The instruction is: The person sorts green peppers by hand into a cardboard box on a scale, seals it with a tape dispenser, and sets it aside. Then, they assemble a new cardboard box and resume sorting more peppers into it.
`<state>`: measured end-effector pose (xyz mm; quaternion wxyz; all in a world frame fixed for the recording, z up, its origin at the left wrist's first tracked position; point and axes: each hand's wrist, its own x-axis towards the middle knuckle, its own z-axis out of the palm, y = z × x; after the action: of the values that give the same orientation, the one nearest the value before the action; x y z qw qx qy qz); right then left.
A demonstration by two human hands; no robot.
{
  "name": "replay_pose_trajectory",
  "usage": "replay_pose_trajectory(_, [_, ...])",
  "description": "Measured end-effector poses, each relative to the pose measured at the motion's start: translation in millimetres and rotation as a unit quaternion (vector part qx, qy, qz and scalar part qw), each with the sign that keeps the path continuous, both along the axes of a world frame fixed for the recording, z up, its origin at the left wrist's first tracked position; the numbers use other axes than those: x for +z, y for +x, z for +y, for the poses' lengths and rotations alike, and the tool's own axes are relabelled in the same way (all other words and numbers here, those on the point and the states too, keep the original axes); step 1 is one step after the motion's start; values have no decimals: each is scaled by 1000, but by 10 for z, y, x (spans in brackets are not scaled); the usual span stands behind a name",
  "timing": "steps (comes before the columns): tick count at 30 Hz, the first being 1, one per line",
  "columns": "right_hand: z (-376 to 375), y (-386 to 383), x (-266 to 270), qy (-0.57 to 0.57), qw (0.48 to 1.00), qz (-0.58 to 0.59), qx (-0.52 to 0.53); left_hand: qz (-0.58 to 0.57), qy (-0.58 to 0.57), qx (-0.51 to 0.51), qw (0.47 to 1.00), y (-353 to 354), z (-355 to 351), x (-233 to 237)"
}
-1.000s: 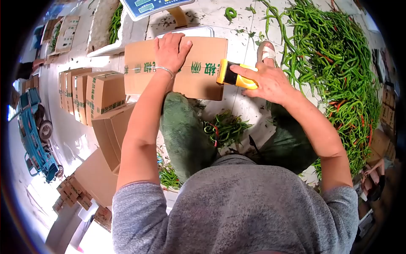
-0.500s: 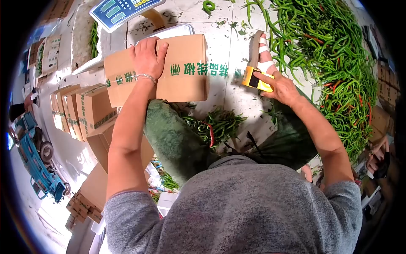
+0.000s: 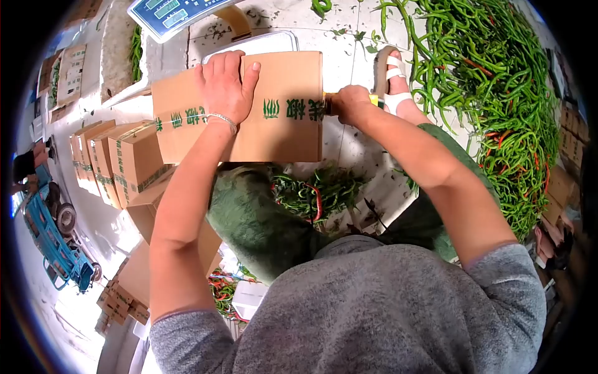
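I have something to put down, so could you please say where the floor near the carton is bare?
Bare floor lies beyond the right hand, between carton and sandal, and again between that hand and the small pepper heap. The big pepper pile crowds the right, the row of boxes the left.

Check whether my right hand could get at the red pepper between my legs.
Probably yes: nothing seems to cover the red pepper, though your right hand would likely need to release the yellow tool.

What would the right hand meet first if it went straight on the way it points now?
The right hand would likely meet the cardboard box first, tape dispenser leading; whether box and dispenser touch is unclear.
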<state>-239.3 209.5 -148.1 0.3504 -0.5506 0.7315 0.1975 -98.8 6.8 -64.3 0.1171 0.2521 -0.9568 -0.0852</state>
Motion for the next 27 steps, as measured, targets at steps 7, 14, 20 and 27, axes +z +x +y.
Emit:
replay_pose_trajectory(7, [640,478,-92,34,993,-87,-78,1,-1,-3,1000,-6,-19,-19])
replay_pose_trajectory(14, [757,1498,759,-104,899,-346,-245,-51,-30,68,996,34,-107,50])
replay_pose_trajectory(20, [767,1186,788,-184,793,-288,-504,-213,89,102,968,734,-1040,23])
replay_pose_trajectory(27, [279,357,1445,-401,691,-246,-549,36,498,238,833,1752,-422,33])
